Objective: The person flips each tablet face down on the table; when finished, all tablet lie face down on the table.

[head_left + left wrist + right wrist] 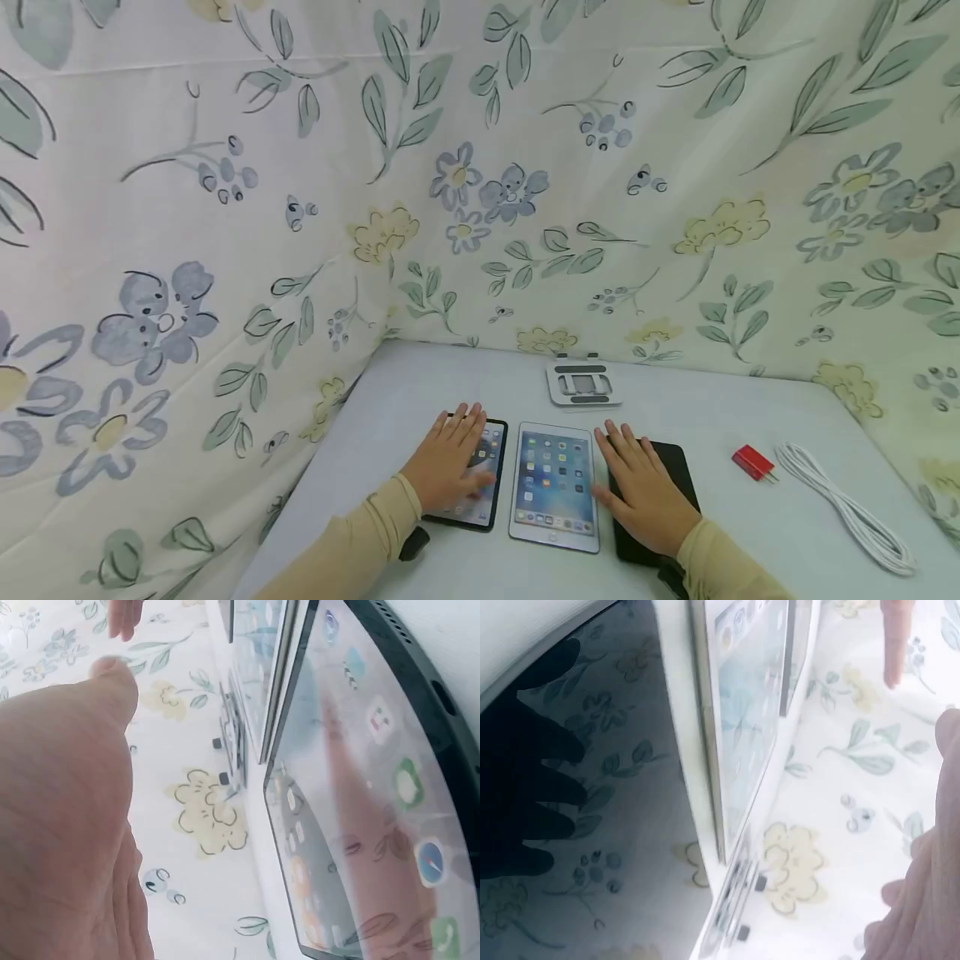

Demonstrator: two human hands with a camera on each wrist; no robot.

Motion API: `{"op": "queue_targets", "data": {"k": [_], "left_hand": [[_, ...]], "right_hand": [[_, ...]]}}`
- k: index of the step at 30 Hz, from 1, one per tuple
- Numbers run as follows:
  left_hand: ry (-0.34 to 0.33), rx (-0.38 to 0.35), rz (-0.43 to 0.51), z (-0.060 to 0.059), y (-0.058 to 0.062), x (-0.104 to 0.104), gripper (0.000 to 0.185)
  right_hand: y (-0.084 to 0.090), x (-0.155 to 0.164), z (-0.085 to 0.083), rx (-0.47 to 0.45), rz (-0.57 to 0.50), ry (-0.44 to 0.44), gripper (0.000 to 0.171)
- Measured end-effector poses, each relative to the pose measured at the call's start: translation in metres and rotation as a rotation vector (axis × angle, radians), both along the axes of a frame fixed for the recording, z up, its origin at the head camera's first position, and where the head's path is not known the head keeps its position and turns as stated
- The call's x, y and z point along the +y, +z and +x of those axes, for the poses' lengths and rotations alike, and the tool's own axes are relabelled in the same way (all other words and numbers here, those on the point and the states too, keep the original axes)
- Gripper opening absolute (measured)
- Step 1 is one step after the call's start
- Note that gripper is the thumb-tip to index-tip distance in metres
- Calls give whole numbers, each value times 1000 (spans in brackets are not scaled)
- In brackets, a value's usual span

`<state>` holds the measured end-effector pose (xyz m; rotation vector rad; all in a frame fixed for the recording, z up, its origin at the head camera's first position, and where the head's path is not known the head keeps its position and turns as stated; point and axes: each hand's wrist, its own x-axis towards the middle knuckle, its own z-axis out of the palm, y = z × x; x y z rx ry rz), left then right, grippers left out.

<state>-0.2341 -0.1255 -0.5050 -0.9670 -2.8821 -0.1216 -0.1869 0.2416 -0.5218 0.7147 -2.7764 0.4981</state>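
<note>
Three tablets lie side by side on a white table [750, 400]. My left hand [450, 457] rests flat, fingers straight, on the lit black-framed tablet [492, 446] at the left. A white tablet [555, 483] with a lit home screen lies untouched in the middle. Over the dark tablet [675, 467] at the right, screen off, my right hand [637, 487] lies flat. In the left wrist view my left palm [67, 825] hovers beside the lit black-framed tablet [375, 825]. In the right wrist view the dark tablet [607, 825] mirrors my fingers.
A folded grey tablet stand [583, 385] sits behind the tablets near the back. A red charger plug [753, 463] and a coiled white cable [847, 504] lie at the right. Floral cloth [225, 250] walls the table on the left, back and right.
</note>
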Motion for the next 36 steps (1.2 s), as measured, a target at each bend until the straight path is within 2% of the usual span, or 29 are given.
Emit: {"op": "queue_targets", "data": {"k": [4, 14, 18, 24, 28, 32, 36], "left_hand": [[23, 5, -31, 1, -5, -8, 101], [66, -49, 13, 7, -10, -29, 94], [81, -66, 41, 9, -10, -36, 93], [108, -61, 21, 9, -16, -48, 93], [123, -50, 4, 9, -19, -55, 91], [133, -71, 5, 11, -19, -62, 91], [143, -85, 4, 13, -20, -67, 90]], "right_hand": [[-3, -11, -5, -12, -6, 26, 82], [-3, -43, -9, -39, -45, 105, 79], [-2, -54, -12, -87, -30, 107, 79], [-1, -69, -16, -87, -23, 127, 77], [-8, -78, -21, -75, -22, 160, 77], [-15, -88, -25, -70, -9, 181, 78], [-16, -100, -26, -109, -2, 196, 79]]}}
